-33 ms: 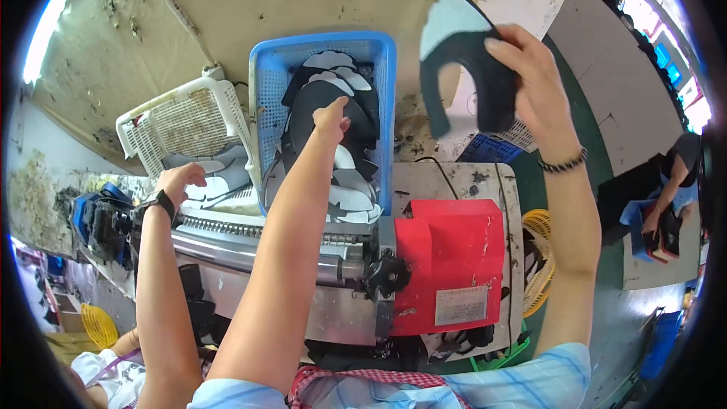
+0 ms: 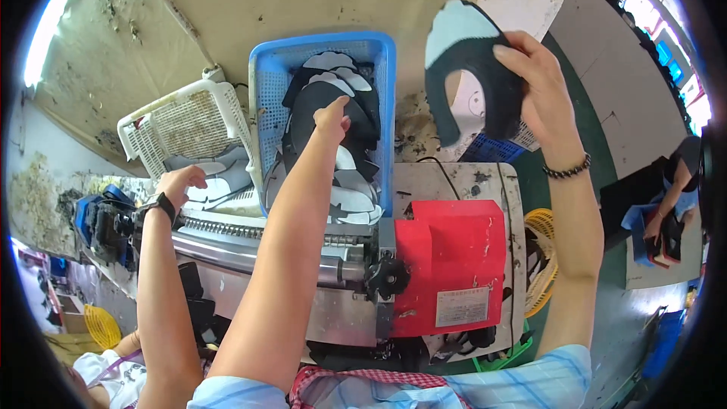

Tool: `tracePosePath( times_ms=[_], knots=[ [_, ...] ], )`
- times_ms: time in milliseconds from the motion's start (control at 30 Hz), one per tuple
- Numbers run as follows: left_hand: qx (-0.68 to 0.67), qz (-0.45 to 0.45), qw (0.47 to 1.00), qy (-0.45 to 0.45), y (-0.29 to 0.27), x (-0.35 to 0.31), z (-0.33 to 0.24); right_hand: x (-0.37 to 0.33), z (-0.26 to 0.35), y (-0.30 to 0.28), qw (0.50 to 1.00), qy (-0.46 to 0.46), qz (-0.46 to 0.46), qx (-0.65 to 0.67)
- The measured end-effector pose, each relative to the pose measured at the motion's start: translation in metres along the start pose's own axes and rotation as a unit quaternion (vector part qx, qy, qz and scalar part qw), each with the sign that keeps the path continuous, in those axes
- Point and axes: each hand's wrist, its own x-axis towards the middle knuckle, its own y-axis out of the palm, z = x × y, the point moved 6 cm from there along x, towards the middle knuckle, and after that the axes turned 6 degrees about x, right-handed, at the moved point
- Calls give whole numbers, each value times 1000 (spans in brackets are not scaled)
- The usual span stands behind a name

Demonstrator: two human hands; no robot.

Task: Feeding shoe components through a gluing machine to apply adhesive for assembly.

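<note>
Black piece (image 2: 473, 54) near labelled machine (image 2: 466, 250)

Workshop: red-housed roller machine (image 2: 428, 265), blue basket (image 2: 389, 121) of cut pieces (image 2: 352, 198), co-worker (image 2: 683, 176) at right.

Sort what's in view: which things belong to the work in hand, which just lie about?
Probably in use:
black-and-white U-shaped piece, in the right hand
piled cut pieces, at the left hand
blue basket holding them

Seemingly lying about:
yellow basket at right
yellow basket at lower left
dark blue crate
</note>
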Motion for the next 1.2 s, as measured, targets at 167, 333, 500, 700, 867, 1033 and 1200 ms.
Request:
tracePosePath(
  times_ms=[167,333,500,700,867,1033,1200],
  knots=[
    [12,42,999,8,-7,-5,-15,-5,-16,-14,996,51,-6,74],
    [37,-23,999,24,-31,-34,-50,17,-42,16,998,26,28,44],
    [192,-81,939,273,-113,-84,-131,52,-76,86,997,-32,61,37],
    [89,-125,928,341,-135,-168,-162,89,-213,94,956,-122,-102,-246],
    [-65,225,945,227,-113,-149,-149,72,-167,112,949,-51,14,-312],
    [-102,180,978,0,-108,-47,-78,32,-78,79,938,-107,51,-325],
    [190,58,917,347,-142,-116,-98,-28,-42,44,955,-44,106,-273]
  ],
)
